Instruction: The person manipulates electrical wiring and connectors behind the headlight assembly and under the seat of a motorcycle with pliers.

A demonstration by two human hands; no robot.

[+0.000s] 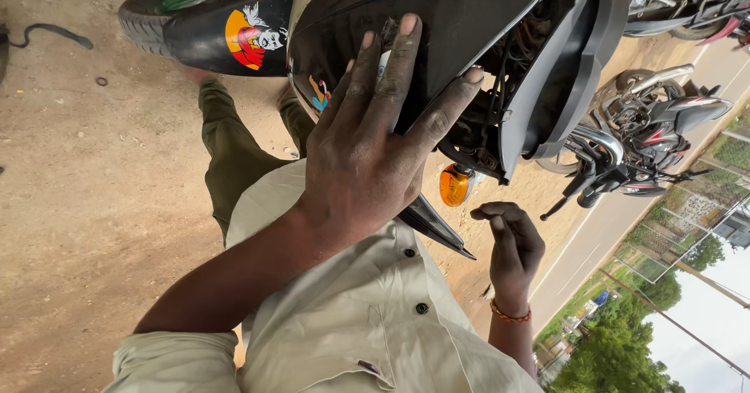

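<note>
A: Black plastic, glossy: the scooter's front panel is taking up the top middle of the head view. The left hand is lying flat on that panel, fingers spread wide, nothing gripped, fingertips nearing the panel's upper part.

B: Noting edges. Where is the panel's open side?

A: Just right of the left hand, the panel's edge is gaping, and wiring and inner parts are showing in the gap. The index finger is reaching the rim of that gap.

B: And the right hand?

A: The right hand is hanging below the panel, apart from it, fingers curled narrow; whether it is holding anything, I cannot tell. An orange bead bracelet is sitting on its wrist.

B: What is between the two?

A: An orange turn signal is jutting from the panel's lower edge, just above the right hand, not touching it. A pointed black trim piece is running below the left hand's palm.

B: Open room?

A: Bare dirt ground is lying left of the panel. The front tyre and mudguard are sitting left of the panel. Parked motorcycles are standing well right of it.
</note>
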